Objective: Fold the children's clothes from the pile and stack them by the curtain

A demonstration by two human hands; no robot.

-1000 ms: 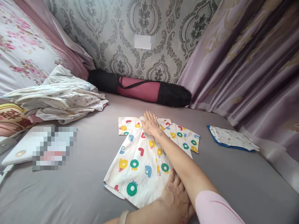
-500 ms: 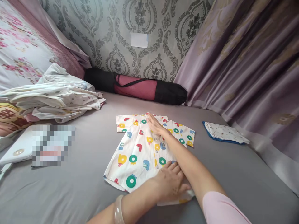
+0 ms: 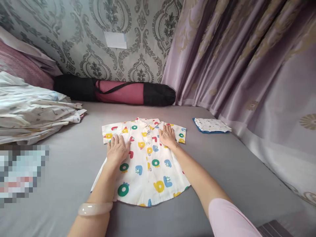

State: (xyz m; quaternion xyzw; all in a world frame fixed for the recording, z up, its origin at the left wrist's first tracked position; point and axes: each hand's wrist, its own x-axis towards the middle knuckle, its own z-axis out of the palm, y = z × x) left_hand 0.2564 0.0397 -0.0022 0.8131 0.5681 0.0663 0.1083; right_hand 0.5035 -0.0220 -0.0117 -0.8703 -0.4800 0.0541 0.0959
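Observation:
A small white shirt (image 3: 145, 171) printed with coloured rings and letters lies spread flat, front up, on the grey bed sheet (image 3: 222, 164). My left hand (image 3: 117, 149) rests flat on its left chest, fingers stretched out and open. My right hand (image 3: 168, 135) lies flat on the right shoulder near the sleeve, fingers also open. A pale bangle sits on my left wrist. Neither hand grips any cloth.
A heap of white clothes (image 3: 32, 112) sits at the left. A folded white and blue cloth (image 3: 211, 125) lies to the right of the shirt. A black and pink rolled bag (image 3: 116, 92) lies along the patterned wall. Purple curtains (image 3: 247, 65) hang on the right.
The shirt now lies spread open and flat. My left hand moved from the hem up to the left chest. My right hand shifted from the collar to the right shoulder. The view swung right.

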